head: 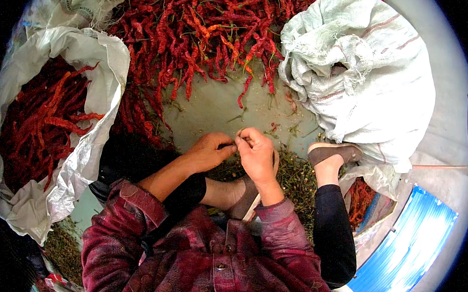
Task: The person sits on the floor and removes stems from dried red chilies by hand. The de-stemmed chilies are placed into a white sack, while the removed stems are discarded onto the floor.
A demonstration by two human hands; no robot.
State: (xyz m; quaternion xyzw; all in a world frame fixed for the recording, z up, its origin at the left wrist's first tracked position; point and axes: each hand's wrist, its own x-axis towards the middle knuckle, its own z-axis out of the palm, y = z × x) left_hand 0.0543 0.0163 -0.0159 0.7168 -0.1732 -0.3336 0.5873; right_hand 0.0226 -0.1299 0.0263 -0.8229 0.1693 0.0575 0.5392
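My left hand (214,148) and my right hand (255,150) meet at the fingertips in the middle of the view, above the floor. Thumb and forefinger of each are pinched together; whether something tiny is between them cannot be made out. Beyond them a large heap of dried red chili peppers (211,31) spreads over the floor, a few lying loose at its near edge. Under and beside my right hand lies a pile of green-brown chili stems (296,178).
At the left stands an open white woven sack (112,69) holding red chilies (43,121). A full white woven sack (383,96) is at the right. Below it are a smaller bag of chilies (360,202) and a blue panel (412,243). My shoes (335,152) rest near the stems.
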